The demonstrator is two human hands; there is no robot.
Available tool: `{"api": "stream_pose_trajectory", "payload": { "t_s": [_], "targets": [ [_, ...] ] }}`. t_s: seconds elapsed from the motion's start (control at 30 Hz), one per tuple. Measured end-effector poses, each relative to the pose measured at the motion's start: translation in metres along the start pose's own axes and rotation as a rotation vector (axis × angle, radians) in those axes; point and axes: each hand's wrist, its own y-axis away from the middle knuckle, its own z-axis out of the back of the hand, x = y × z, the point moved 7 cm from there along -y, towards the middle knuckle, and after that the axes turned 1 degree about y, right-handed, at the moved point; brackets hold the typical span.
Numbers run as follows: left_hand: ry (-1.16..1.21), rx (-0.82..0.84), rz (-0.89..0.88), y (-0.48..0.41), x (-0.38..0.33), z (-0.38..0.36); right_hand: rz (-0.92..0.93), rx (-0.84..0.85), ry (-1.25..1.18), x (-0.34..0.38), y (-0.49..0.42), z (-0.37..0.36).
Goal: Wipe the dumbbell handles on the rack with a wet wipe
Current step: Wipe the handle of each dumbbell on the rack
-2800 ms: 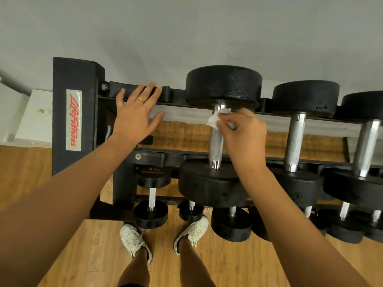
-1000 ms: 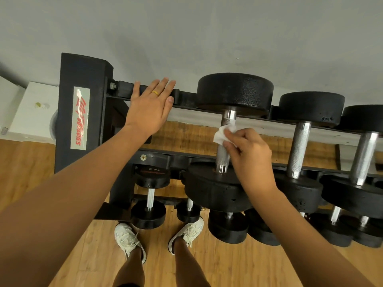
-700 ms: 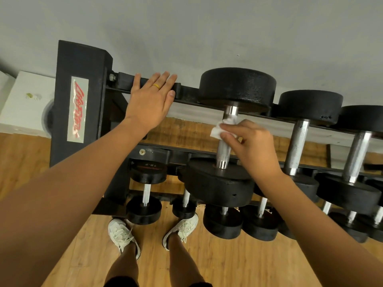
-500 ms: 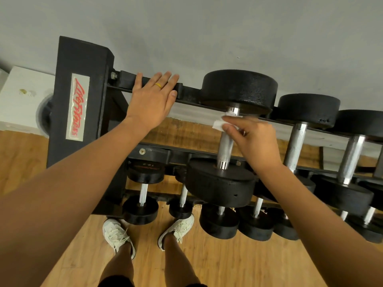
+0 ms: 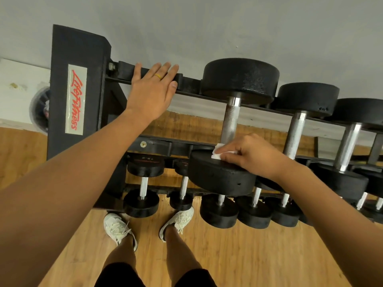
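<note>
A black rack (image 5: 76,96) holds large black dumbbells on its top tier. The leftmost one has a knurled steel handle (image 5: 231,121) between two round heads. My right hand (image 5: 251,155) holds a white wet wipe (image 5: 218,152) at the near end of that handle, right above the near head (image 5: 219,177). My left hand (image 5: 154,91) lies flat with straight fingers on the rack's back rail (image 5: 124,68), left of the dumbbell. Two more steel handles (image 5: 294,133) stand to the right.
Smaller dumbbells (image 5: 142,200) fill the lower tier near my white shoes (image 5: 119,228). The wooden floor (image 5: 248,255) spreads around my feet. A grey wall (image 5: 207,27) is behind the rack, and a white box (image 5: 18,94) stands at its left.
My right hand slid with the wipe down the handle, from its far end near the back head to its near end. My left hand stayed on the rail.
</note>
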Motion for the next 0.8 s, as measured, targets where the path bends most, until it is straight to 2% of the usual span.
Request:
{"api": "stream_pose_trajectory", "payload": {
  "t_s": [0.07,0.2,0.23,0.3,0.43,0.57,0.63,0.73,0.8],
  "targets": [
    [0.009,-0.006,0.0,0.0,0.001,0.001,0.01,-0.032,0.016,0.005,-0.001,0.003],
    [0.013,-0.015,0.0,0.0,0.001,0.001,-0.111,-0.528,-0.04,-0.004,-0.014,0.053],
    [0.013,-0.016,-0.003,0.001,0.001,0.001,-0.133,-0.608,-0.026,-0.005,-0.015,0.061],
    [0.015,-0.014,-0.007,0.0,0.001,0.001,-0.163,-0.652,0.033,-0.004,-0.019,0.064],
    [0.015,-0.019,-0.002,0.0,0.001,0.0,-0.19,-0.615,0.101,0.007,-0.023,0.056],
    [0.021,-0.012,-0.001,0.0,0.001,0.001,-0.259,-0.276,0.136,0.007,-0.028,0.037],
    [0.029,0.0,0.0,0.0,0.0,0.002,-0.298,-0.26,0.053,0.008,-0.025,0.036],
    [0.031,-0.007,0.001,0.001,0.001,0.003,-0.295,-0.36,0.024,0.012,-0.017,0.038],
    [0.033,-0.001,0.0,0.001,0.001,0.002,-0.313,-0.209,0.027,0.009,-0.014,0.024]
  ]
}}
